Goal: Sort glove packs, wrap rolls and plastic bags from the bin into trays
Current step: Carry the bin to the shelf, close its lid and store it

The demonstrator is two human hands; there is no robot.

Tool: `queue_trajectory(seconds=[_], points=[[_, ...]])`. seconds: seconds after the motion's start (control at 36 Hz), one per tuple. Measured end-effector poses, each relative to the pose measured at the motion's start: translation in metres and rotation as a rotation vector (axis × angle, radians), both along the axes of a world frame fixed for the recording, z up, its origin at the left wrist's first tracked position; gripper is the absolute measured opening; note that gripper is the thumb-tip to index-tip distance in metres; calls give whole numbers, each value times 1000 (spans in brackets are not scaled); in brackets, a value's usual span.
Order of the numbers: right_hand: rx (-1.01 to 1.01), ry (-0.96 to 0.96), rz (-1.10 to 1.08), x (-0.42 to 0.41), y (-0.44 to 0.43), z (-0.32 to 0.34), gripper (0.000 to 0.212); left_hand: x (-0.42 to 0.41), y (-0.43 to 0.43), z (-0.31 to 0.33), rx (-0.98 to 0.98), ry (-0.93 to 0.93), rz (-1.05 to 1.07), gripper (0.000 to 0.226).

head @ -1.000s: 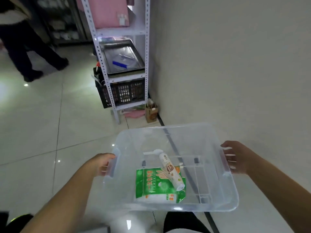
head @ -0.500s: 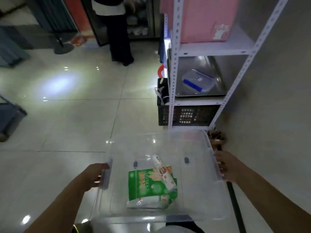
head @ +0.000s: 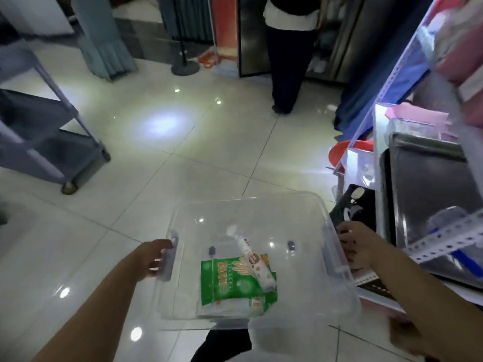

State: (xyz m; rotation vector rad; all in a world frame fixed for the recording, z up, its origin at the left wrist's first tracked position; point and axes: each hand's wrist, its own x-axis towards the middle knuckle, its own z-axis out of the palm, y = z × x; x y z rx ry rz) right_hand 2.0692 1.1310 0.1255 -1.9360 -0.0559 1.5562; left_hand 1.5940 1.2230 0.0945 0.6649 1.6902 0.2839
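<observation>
I carry a clear plastic bin (head: 251, 205) in front of me above the tiled floor. My left hand (head: 151, 258) grips its left handle and my right hand (head: 355, 241) grips its right handle. Inside the bin lies a green glove pack (head: 227, 280). A white wrap roll (head: 254, 262) rests slantwise across the pack's upper right corner. A metal tray (head: 428, 194) sits on the white shelf rack at the right, holding a clear box with a blue stripe, partly hidden behind a rack bar.
The white shelf rack (head: 444, 241) stands close on my right, with a black crate (head: 352, 205) and a red basin (head: 342, 152) beside it. A grey wheeled cart (head: 52, 147) is at the left. A person (head: 290, 53) stands ahead on the tiled floor.
The view has swung left and I have come closer to the shelf rack, which is now at my right. Both hands keep their hold on the bin; its contents have not shifted.
</observation>
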Motion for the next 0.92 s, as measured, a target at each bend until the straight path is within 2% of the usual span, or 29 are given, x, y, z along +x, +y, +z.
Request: queue_trajectory(seconds=[0.22,0.36,0.53,0.64,0.78,0.92], points=[[99,-10,-279,28,116,17,14,51,214,6,22,-42,-86,17],[112,8,-443,62,169,17,18,131,346,17,53,-36,-235,13],[66,26,-687,114,244,-21,26,245,481,15,45,19,-435,8],[24,88,-804,150,290,-43,29,313,555,17,26,53,-539,7],[-12,46,-881,188,344,-52,12,388,631,17,59,84,-640,10],[-46,1,-996,213,384,-61,24,456,695,10,70,109,-740,8]])
